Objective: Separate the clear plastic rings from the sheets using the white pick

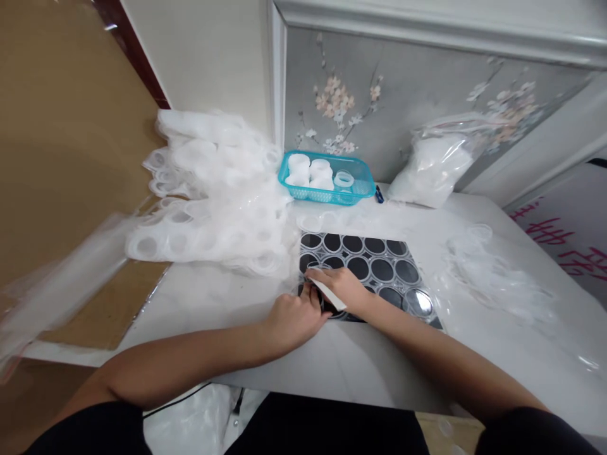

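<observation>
A dark tray (pixel 379 265) with rows of round wells lies on the white table (pixel 332 360). Both hands meet at its near left corner. My left hand (pixel 291 319) is curled, fingertips pressed at the tray's edge. My right hand (pixel 339 287) lies over the corner wells with its fingers pinched on a thin white flat piece (pixel 327 294). What the left fingers grip is hidden.
A big heap of clear plastic blister sheets (pixel 213 202) sits at the left. A teal basket (pixel 327 180) with white round caps stands at the back. A plastic bag (pixel 436 164) of white parts leans on the wall. Loose clear rings (pixel 493 272) lie right.
</observation>
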{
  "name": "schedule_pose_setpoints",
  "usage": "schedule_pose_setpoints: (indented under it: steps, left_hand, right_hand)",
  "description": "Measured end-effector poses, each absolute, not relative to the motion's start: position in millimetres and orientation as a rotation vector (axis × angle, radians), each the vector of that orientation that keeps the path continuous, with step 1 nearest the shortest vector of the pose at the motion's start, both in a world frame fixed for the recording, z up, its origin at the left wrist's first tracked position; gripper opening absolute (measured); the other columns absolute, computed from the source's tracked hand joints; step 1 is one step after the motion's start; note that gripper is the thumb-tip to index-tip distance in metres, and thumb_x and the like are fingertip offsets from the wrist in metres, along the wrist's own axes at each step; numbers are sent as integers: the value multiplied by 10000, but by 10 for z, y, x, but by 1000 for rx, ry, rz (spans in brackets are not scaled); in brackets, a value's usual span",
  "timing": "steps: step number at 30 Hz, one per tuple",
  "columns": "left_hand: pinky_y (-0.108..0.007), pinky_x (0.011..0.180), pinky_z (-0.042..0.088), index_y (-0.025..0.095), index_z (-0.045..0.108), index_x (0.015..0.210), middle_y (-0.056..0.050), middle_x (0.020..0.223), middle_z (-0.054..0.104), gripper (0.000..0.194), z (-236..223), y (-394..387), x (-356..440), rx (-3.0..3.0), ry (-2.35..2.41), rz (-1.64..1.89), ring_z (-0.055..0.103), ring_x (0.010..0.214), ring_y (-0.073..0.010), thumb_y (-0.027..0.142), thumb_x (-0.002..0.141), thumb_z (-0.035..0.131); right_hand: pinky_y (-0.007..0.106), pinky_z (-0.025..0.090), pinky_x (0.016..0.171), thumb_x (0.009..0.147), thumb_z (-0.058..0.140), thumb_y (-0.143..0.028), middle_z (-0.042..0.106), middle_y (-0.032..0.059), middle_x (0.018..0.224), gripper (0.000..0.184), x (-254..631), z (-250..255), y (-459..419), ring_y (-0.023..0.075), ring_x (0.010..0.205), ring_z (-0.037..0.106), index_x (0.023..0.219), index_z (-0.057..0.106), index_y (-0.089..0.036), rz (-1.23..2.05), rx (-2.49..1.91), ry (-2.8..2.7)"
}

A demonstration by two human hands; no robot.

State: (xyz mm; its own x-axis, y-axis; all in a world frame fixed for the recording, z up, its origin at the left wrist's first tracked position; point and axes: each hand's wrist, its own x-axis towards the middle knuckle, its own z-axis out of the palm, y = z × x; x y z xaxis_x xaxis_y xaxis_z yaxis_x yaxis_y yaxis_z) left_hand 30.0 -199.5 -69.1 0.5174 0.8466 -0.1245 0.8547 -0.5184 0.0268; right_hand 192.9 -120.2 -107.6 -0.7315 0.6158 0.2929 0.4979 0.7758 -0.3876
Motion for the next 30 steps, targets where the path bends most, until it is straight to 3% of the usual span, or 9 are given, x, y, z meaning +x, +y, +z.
schedule_pose_setpoints:
  steps: [3,7,11,15,18,23,30]
  left_hand:
    - [-385,576,527,3,610,1238,-283,1243,588,532,-673,-2006,287,2697,1502,-155,690,823,-323,436,956,483]
    - [-369,517,493,61,680,1110,-226,1182,643,460,-702,-1972,226,2748,1477,-121,689,722,-293,437,967,458]
    - [-332,533,450,109,684,1048,-153,1199,654,347,-834,-1927,171,3025,1321,222,664,816,-263,363,973,460]
    - [-354,721,456,104,650,1114,-123,1290,607,292,-926,-1878,165,3243,1070,518,596,976,-253,251,959,452]
    - [-382,810,439,56,618,1192,-140,1304,593,378,-936,-1835,166,3150,1116,485,559,1026,-270,284,938,456]
    - [-383,780,426,45,586,1269,-115,1313,596,448,-914,-1800,160,3058,1153,384,552,970,-256,304,933,443]
    - [-389,793,416,46,596,1269,-109,1313,599,450,-893,-1812,175,3064,1176,339,541,985,-259,304,947,419]
  right_hand:
    - [294,457,628,898,453,-230,705,114,793,268,2053,-800,-778,196,664,633,894,705,-139,325,-1155,-2026]
    - [272,414,505,919,471,-395,714,109,826,371,2329,-503,-526,141,484,534,953,700,-105,248,-1406,-1280]
    - [267,421,494,877,543,-428,718,75,776,348,2381,-685,-975,153,508,563,849,727,-135,537,-1390,-1648]
    - [294,491,587,901,532,-415,730,66,824,322,2278,-1011,-1398,187,624,635,916,732,-163,824,-1316,-1829]
    - [329,519,705,899,553,-416,736,68,873,298,2250,-1094,-1434,223,767,676,930,733,-181,889,-1274,-1832]
    - [378,535,787,875,584,-441,743,76,928,299,2251,-1092,-1378,260,870,692,936,741,-194,969,-1274,-1743]
    - [376,544,758,880,577,-412,746,64,926,273,2226,-1087,-1422,255,852,697,950,744,-208,935,-1306,-1794]
